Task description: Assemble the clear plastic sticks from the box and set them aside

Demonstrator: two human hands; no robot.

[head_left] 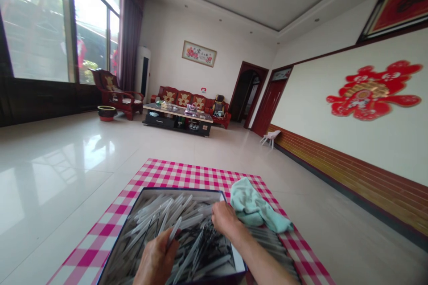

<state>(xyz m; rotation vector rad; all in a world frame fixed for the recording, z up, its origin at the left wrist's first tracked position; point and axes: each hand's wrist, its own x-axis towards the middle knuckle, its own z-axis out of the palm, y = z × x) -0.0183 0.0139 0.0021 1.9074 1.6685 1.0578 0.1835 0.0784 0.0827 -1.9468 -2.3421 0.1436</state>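
A shallow box with a dark blue rim stands in front of me, filled with translucent plastic tubes and thin dark sticks. My left hand is over the near left part of the box, pinching one translucent plastic tube that points up and away. Over the box's right side, my right hand has its fingers curled together above the dark sticks. Its fingertips are partly hidden, and what they hold does not show clearly.
The box rests on a pink-and-white checked tablecloth. To its right lie a crumpled mint-green cloth and a row of grey tubes. Across the tiled floor are a low table, a wooden sofa and a small white chair.
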